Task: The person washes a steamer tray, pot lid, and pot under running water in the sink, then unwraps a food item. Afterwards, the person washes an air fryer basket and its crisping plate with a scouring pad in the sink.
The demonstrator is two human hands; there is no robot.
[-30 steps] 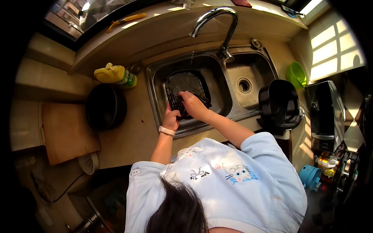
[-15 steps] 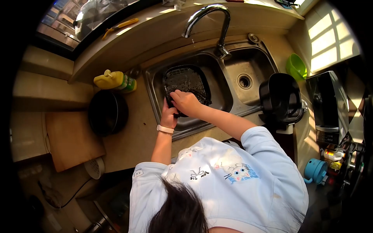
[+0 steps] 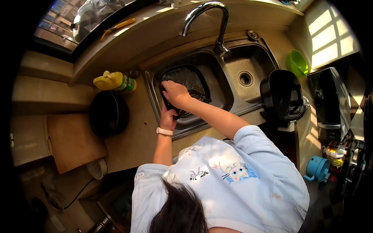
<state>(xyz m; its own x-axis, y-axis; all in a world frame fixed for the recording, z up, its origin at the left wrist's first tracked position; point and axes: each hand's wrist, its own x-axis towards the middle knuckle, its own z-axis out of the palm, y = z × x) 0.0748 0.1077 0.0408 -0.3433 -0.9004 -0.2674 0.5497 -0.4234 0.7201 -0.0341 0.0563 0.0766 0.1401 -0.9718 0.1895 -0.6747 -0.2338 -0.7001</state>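
1. Head view, black tray (image 3: 193,82): it sits within the left basin (image 3: 218,93) of the sink, broad inner face showing. Whether it rests flat or is propped at a slant, I cannot tell from where I stand.
2. Left hand (image 3: 168,119): closed on the tray's near left corner, thumb turned inward. A sound hold, in my judgement; good practice asks for steady pressure there, so the wet-looking piece does not skid against the steel.
3. Right hand (image 3: 176,95): fingers narrowed and bent over the left rim, just beyond the other hand. Whether they pinch a cloth or pad I cannot tell – the fingertips are partly hidden.
4. Handling advice: short, even strokes along the rim would suit this position, with the supporting thumb kept clear of the moving fingers. The right forearm crosses above the tray, masking part of its near side; a slight turn of the piece would expose that edge to inspection.
5. Lower inside face: an uneven dark patch, nature undetermined – it merits close attention, with light pressure over the textured surface.
6. Surroundings: the faucet (image 3: 224,24) arches above the basin, no stream discernible. The yellow bottle (image 3: 109,81) stands on the counter to the left, near the black pot (image 3: 108,112).
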